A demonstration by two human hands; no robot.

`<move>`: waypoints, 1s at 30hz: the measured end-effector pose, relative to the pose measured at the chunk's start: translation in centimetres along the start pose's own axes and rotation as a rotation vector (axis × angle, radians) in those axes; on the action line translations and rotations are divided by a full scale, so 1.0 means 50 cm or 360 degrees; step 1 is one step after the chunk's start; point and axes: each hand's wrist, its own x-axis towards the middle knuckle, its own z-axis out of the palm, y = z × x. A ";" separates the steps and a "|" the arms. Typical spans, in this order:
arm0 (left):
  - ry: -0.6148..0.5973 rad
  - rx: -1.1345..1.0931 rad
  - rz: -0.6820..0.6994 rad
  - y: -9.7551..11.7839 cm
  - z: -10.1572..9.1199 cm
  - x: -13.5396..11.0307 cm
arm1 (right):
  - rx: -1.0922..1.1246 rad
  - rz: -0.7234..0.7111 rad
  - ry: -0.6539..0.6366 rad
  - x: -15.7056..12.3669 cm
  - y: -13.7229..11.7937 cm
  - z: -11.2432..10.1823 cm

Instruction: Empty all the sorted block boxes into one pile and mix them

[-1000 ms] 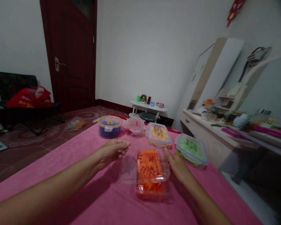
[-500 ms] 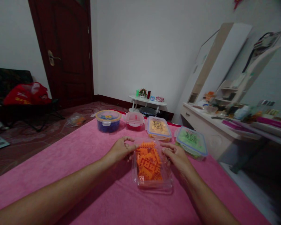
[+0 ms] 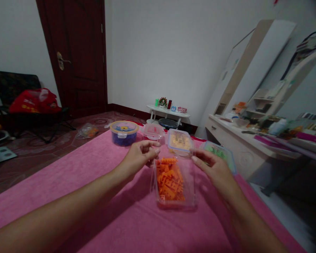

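Left hand (image 3: 140, 156): at the far-left corner of the clear rectangular container (image 3: 177, 206), thumb brought up to the curled fingers. Right hand (image 3: 213, 165): at the far-right corner, fingers bent, thumb alongside. Clear plastic at both spots, slightly blurred, so can't tell if either is pinching the rim or a lid edge, or just touching it.

Container sits flat on the pink-covered worktop (image 3: 137, 225), between the hands and toward the person. Orange toy bricks (image 3: 171, 181) inside, piled loose, mostly on the left; right side shows mainly clear plastic. Clear flap visible along its left side.

Row of boxes beyond, left to right: round blue box (image 3: 124, 138) with yellow-rimmed clear lid; small red box (image 3: 153, 130) under a clear lid; box of yellow pieces (image 3: 179, 141), blue-rimmed lid; box of green pieces (image 3: 221, 153), blue-rimmed lid, partly behind the right hand. Yellow one is just past the container's far end.

Background: dark red door (image 3: 80, 52) left, red bag (image 3: 35, 101) on a folding chair (image 3: 14, 81), low white stand (image 3: 163, 110) by the back wall, cluttered dresser (image 3: 242, 140) on the right.
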 end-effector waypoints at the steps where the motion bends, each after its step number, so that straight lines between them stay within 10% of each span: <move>1: 0.0014 0.0033 0.0120 0.016 0.003 -0.001 | 0.0006 -0.0051 0.0071 -0.004 -0.017 -0.008; 6: 0.0077 0.0432 0.0837 0.068 0.007 -0.011 | 0.0010 -0.0395 0.0219 -0.017 -0.064 -0.042; 12: -0.0242 0.1190 0.1282 -0.037 -0.022 -0.034 | -0.0026 -0.0142 -0.0359 0.003 -0.019 -0.062; 16: -0.0487 0.1400 0.1320 -0.087 -0.034 -0.049 | -0.0123 0.0178 -0.0759 0.003 0.040 -0.050; 30: -0.0627 0.1197 0.0748 -0.037 -0.025 -0.058 | -0.0415 0.0541 -0.0799 -0.030 0.038 0.003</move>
